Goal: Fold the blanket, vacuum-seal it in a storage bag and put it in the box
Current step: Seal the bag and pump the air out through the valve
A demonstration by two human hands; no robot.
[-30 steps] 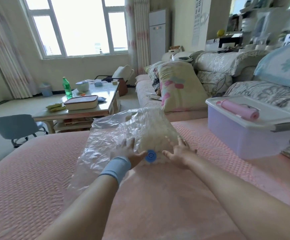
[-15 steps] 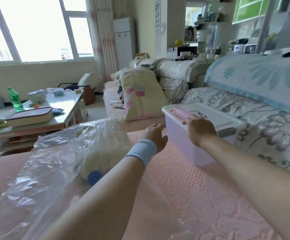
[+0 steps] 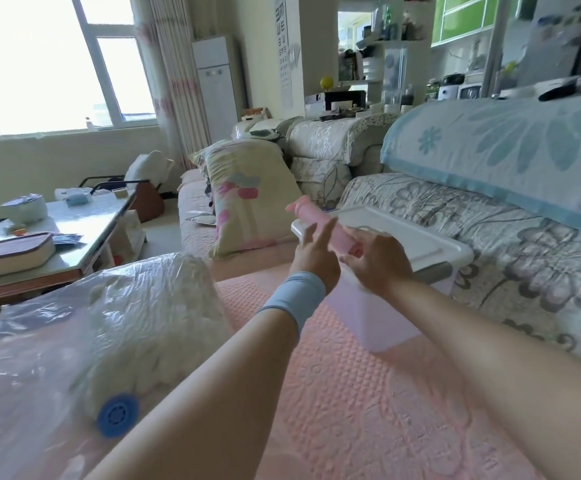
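1. The right hand (image 3: 373, 263), centre of frame, has its fingers curled round the lower end of the pink pump (image 3: 316, 218), held tilted above the lid (image 3: 403, 233).
2. The left hand (image 3: 316, 251), with a grey wristband (image 3: 296, 299), has straight, spread fingers beside the pump; contact is unclear in the blur.
3. The storage bag (image 3: 39, 341), lower left, lies on the pink bedspread (image 3: 351, 393) and encloses the folded white blanket (image 3: 150, 323); its blue valve (image 3: 118, 415) faces the camera.
4. The box (image 3: 379, 323), right of centre, is translucent with its lid on, and stands apart from the bag.
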